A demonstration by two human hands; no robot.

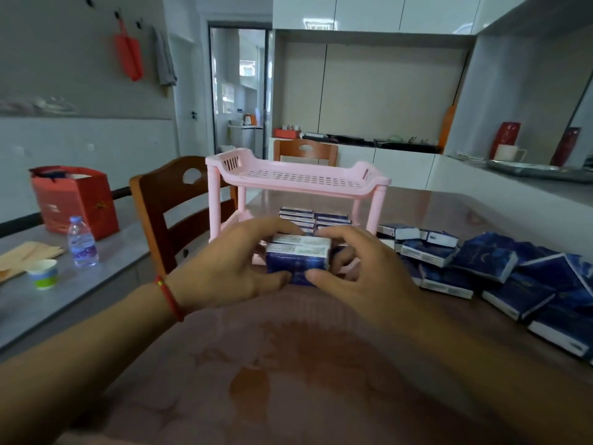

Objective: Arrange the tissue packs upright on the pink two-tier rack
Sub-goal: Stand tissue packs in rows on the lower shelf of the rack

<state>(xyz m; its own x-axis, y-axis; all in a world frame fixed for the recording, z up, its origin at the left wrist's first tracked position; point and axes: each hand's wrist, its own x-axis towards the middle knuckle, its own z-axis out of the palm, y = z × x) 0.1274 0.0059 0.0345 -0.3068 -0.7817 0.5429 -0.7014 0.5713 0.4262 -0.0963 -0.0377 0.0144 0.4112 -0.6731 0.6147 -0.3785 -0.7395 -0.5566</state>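
Note:
A pink two-tier rack (pixel 298 178) stands on the brown table straight ahead; its top tier holds nothing. Several dark blue tissue packs (pixel 314 218) stand upright in rows on the lower tier. Just in front of the rack, my left hand (pixel 231 264) and my right hand (pixel 362 268) grip a small bunch of blue tissue packs (pixel 296 256) from both sides, thumbs on the near face and fingers over the top. My hands hide the front of the lower tier. A loose heap of blue tissue packs (pixel 500 271) lies flat on the table to the right.
A wooden chair (pixel 179 207) stands left of the rack and another behind it. On the grey side table at left sit a red gift bag (pixel 77 200), a water bottle (pixel 81 242) and a paper cup (pixel 43 273). A white counter (pixel 513 184) runs along the right.

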